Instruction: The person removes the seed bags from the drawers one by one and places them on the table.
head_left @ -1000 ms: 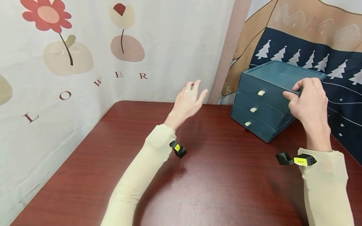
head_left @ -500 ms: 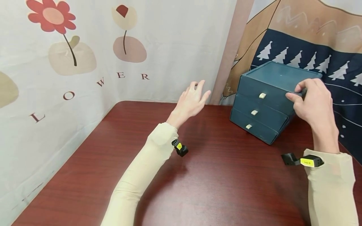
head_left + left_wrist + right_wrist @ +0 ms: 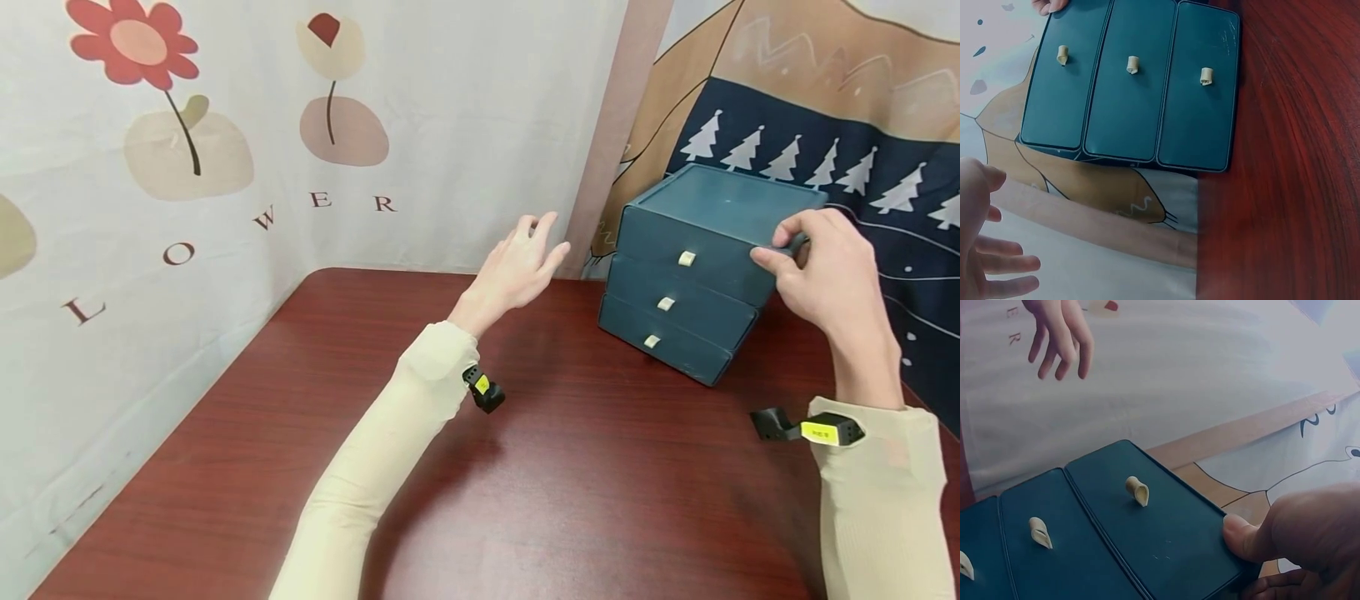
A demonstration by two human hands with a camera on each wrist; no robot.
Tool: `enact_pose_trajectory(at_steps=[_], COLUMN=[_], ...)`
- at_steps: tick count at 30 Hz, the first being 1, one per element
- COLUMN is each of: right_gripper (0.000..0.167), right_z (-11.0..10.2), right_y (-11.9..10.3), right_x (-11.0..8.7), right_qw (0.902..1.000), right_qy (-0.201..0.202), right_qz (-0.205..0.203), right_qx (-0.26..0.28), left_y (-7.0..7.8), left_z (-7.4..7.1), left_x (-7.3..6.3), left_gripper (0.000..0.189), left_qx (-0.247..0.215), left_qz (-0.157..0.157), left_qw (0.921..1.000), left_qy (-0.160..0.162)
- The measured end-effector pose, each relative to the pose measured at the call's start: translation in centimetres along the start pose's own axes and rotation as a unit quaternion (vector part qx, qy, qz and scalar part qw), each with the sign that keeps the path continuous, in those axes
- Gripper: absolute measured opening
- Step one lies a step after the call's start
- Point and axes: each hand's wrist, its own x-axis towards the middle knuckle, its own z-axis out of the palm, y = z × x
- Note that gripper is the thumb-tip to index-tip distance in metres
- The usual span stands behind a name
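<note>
A dark blue-green three-drawer box (image 3: 720, 242) with pale tab pulls stands on the table, its drawers shut. At its upper front right corner is my right hand (image 3: 832, 267). The right wrist view shows that thumb (image 3: 1244, 537) on the front edge, with fingers curled round the side; the hand grips the corner. My left hand (image 3: 513, 262) hangs in the air to the left of the box, fingers spread and holding nothing. In the left wrist view, the left hand (image 3: 985, 244) is apart from the drawer fronts.
The reddish-brown wooden table (image 3: 585, 483) extends under both arms. A white curtain (image 3: 450, 100) with printed flowers and letters hangs behind and to the left. Behind the box hangs a cloth (image 3: 795, 108) with trees and mountains, close to its back.
The drawer box has shifted left and slightly toward me, its front turning a little, with my right hand staying at its corner. My left hand has drifted slightly right.
</note>
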Motion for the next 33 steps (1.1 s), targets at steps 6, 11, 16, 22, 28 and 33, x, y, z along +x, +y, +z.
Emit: enact_pose_trajectory(at_steps=[6,11,16,22,28,33], right_gripper=[0.021,0.02,0.021,0.021,0.021,0.021], right_z=[0.2,0.4,0.4,0.5,0.5,0.6], right_y=[0.1,0.1,0.0,-0.3,-0.5,-0.6], right_x=[-0.1,-0.1,-0.1,0.1,0.1,0.2], right_qw=[0.9999,0.9996,0.9996,0.9997,0.9994,0.999], right_qy=[0.01,0.018,0.017,0.008,0.009,0.011], right_qz=[-0.01,-0.017,-0.019,-0.016,-0.024,-0.032], right_qx=[0.004,0.01,0.015,0.017,0.025,0.029], left_y=[0.4,1.0,1.7,2.6,3.3,3.8], left_z=[0.2,0.3,0.3,0.4,0.4,0.7], left_x=[0.6,1.0,1.5,2.4,3.3,3.8], left_gripper=[0.057,0.057,0.057,0.055,0.055,0.055], left_qx=[-0.008,-0.006,-0.008,0.001,0.004,0.015], left_qz=[0.021,0.025,0.035,0.044,0.058,0.067], left_qw=[0.9998,0.9996,0.9991,0.9987,0.9979,0.997], left_qy=[-0.002,-0.013,-0.021,-0.027,-0.028,-0.035])
